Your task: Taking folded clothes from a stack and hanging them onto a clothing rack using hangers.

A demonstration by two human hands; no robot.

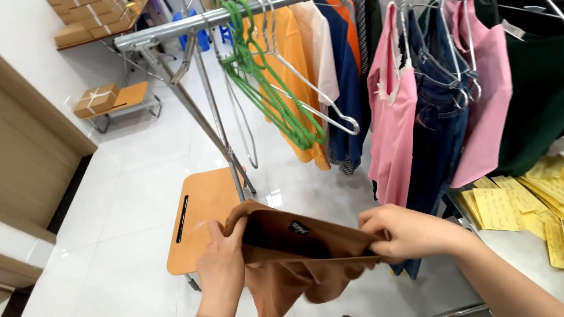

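Cardboard boxes [95, 99] are seen on a low shelf at far left, and a wooden stool [199, 215] stands on the white floor. In front of it, a brown garment [297, 261] is held at its neck opening: the left hand [222, 267] is closed on one edge, the right hand [405, 231] pinched on the other. Above, green hangers [270, 92] and clothes hang on a metal rail [250, 8]; yellow notes [540, 202] lie on the desk at right.

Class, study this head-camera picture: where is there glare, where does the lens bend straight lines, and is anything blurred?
Head view: glare shines on the white floor beside the wooden stool; the metal rail and door frame bow from wide-angle distortion; both hands, left hand and right hand, and the brown garment look sharp; light is even, shadows soft.
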